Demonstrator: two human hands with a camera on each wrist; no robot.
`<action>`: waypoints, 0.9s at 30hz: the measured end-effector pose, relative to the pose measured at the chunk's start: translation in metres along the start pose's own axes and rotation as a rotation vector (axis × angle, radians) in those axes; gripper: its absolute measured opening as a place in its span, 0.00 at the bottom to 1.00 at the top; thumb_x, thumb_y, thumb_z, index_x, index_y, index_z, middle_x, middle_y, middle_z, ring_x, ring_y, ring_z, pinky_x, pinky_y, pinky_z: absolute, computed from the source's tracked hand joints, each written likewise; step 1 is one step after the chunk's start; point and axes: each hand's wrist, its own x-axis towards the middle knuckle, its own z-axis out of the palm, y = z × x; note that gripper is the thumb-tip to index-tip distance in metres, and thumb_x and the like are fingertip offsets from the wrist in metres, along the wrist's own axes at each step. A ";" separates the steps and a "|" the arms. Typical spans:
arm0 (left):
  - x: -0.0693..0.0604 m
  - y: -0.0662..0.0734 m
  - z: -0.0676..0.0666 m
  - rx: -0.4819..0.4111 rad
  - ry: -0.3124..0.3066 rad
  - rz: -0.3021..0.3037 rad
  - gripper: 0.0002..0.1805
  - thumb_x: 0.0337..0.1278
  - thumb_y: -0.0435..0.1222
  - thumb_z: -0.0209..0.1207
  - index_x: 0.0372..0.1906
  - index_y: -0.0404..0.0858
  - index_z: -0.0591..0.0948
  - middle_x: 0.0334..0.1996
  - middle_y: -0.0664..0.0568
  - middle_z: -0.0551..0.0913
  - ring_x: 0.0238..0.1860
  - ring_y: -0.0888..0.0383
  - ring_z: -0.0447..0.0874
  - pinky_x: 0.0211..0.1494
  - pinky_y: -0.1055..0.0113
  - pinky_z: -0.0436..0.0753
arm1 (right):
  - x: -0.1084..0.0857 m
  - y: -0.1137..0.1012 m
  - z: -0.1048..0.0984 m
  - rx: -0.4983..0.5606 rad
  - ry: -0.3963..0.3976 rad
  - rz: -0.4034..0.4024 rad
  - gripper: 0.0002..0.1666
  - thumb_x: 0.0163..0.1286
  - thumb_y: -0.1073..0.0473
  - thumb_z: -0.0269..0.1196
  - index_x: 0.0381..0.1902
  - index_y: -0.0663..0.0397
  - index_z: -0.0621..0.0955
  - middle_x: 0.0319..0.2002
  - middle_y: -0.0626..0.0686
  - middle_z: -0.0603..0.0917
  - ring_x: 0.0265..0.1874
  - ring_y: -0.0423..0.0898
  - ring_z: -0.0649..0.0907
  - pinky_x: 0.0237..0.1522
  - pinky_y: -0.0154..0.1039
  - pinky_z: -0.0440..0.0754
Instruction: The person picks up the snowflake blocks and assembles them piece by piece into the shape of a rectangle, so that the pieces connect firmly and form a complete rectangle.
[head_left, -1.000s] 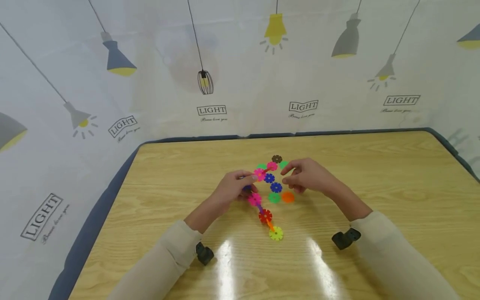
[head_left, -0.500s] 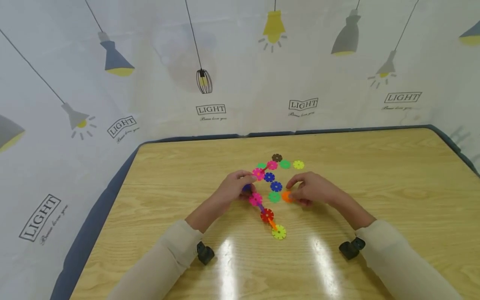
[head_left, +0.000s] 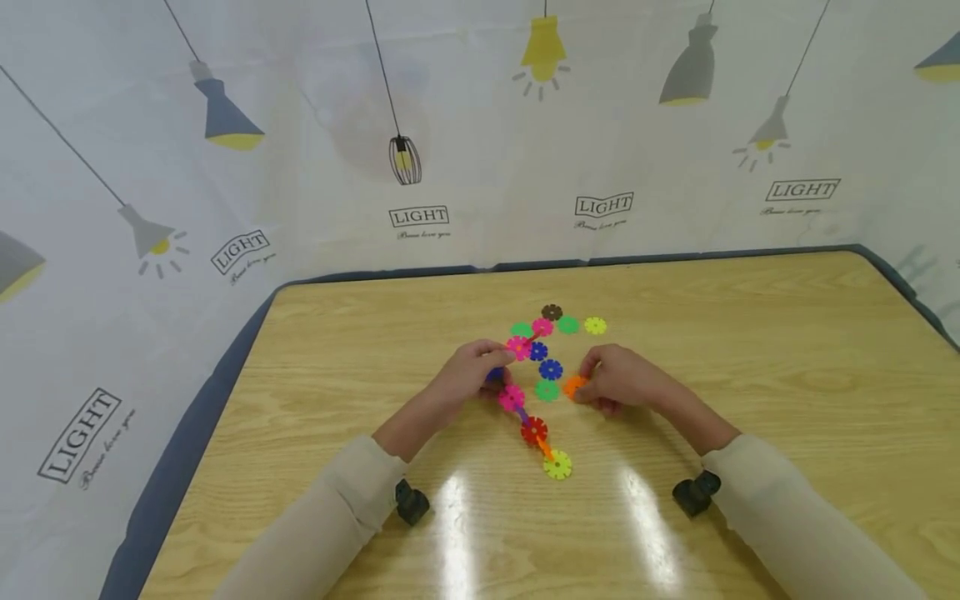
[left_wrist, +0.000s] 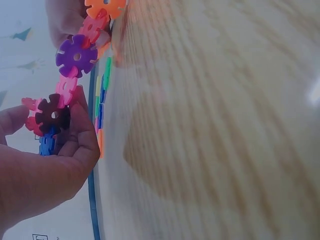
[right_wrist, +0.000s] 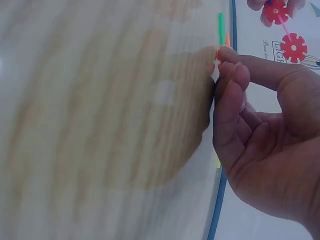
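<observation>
My left hand (head_left: 467, 373) grips a linked chain of notched plastic discs; its red disc (head_left: 529, 435) and yellow end disc (head_left: 557, 471) hang toward the front. The left wrist view shows a purple disc (left_wrist: 65, 56) in this chain, with a black disc (left_wrist: 46, 119) and a blue disc (left_wrist: 46, 144) between the curled fingers. Low over the table, my right hand (head_left: 621, 380) pinches the edge of a loose orange disc (head_left: 572, 386) with thumb and index finger. Part of that disc is hidden by the fingertips.
Beside the orange disc lies a green disc (head_left: 547, 391). Farther back are blue discs (head_left: 551, 362), another green disc (head_left: 567, 325), a brown disc (head_left: 558, 312) and a loose yellow disc (head_left: 595, 326). The wooden table (head_left: 360, 325) ends at a patterned cloth wall (head_left: 495, 233).
My right hand has come down and toward me from beside the farther green disc to the orange disc, uncovering the loose yellow disc. The left hand keeps hold of the chain, nearly still.
</observation>
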 end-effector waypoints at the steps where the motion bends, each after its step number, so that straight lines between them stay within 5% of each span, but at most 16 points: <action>1: 0.000 0.000 0.000 0.002 -0.001 -0.001 0.17 0.70 0.43 0.54 0.53 0.35 0.76 0.31 0.49 0.81 0.30 0.58 0.79 0.38 0.65 0.81 | 0.000 0.000 -0.001 0.005 -0.004 0.006 0.14 0.65 0.58 0.66 0.39 0.63 0.74 0.19 0.53 0.79 0.15 0.44 0.77 0.21 0.38 0.79; 11: -0.001 0.003 0.001 0.010 -0.004 -0.002 0.18 0.70 0.42 0.53 0.53 0.32 0.75 0.30 0.48 0.80 0.29 0.58 0.77 0.39 0.64 0.80 | 0.004 -0.009 -0.014 0.172 0.017 -0.068 0.16 0.75 0.55 0.54 0.44 0.66 0.77 0.26 0.57 0.81 0.20 0.46 0.78 0.27 0.42 0.82; 20: -0.001 0.007 0.002 0.017 -0.015 0.002 0.19 0.70 0.42 0.51 0.52 0.29 0.75 0.32 0.45 0.80 0.29 0.58 0.76 0.37 0.67 0.79 | 0.003 -0.025 -0.023 0.331 0.072 -0.103 0.20 0.75 0.53 0.55 0.40 0.70 0.77 0.27 0.57 0.79 0.21 0.45 0.76 0.31 0.41 0.81; 27: -0.002 0.009 0.005 0.039 -0.018 0.011 0.18 0.69 0.41 0.52 0.49 0.29 0.75 0.33 0.42 0.80 0.27 0.59 0.75 0.35 0.67 0.78 | 0.001 -0.029 -0.025 0.333 0.095 -0.110 0.20 0.74 0.52 0.57 0.40 0.70 0.78 0.26 0.57 0.77 0.21 0.44 0.73 0.31 0.41 0.79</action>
